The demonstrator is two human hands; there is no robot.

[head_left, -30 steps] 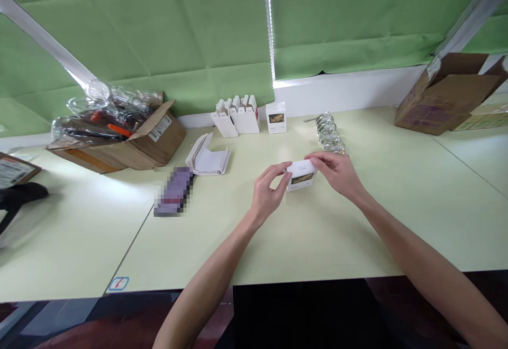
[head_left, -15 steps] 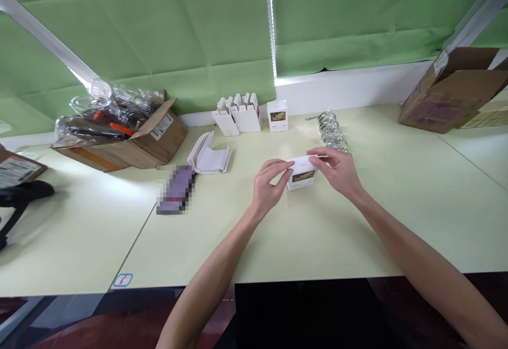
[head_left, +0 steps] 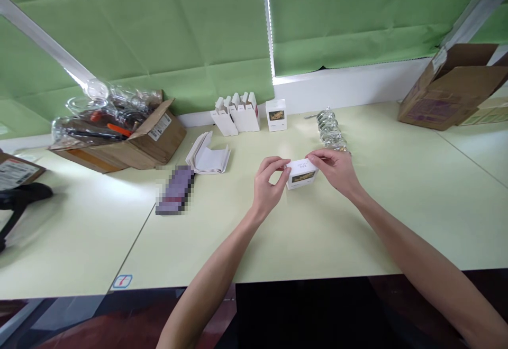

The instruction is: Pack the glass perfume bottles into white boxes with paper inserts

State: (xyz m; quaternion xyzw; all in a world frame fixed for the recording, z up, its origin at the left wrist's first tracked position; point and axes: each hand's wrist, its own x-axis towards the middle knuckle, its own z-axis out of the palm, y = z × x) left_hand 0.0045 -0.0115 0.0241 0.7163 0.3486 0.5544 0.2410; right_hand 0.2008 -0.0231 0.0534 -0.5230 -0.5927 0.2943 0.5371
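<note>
Small white box (head_left: 301,173) grasped by left hand (head_left: 266,189) and right hand (head_left: 335,170) fingers, glass jars (head_left: 330,132) just behind, bare surface (head_left: 317,232) toward the near edge

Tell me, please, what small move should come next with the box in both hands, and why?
Probably stand the box beside the back box. The left hand pinches its left end and the right hand its top edge; it looks shut, though its far side is hidden. The back box, with the same label, stands alone right of the open cartons.

left hand (head_left: 266,186): fingers pinched | right hand (head_left: 335,169): fingers pinched | forearms extended, converging
</note>
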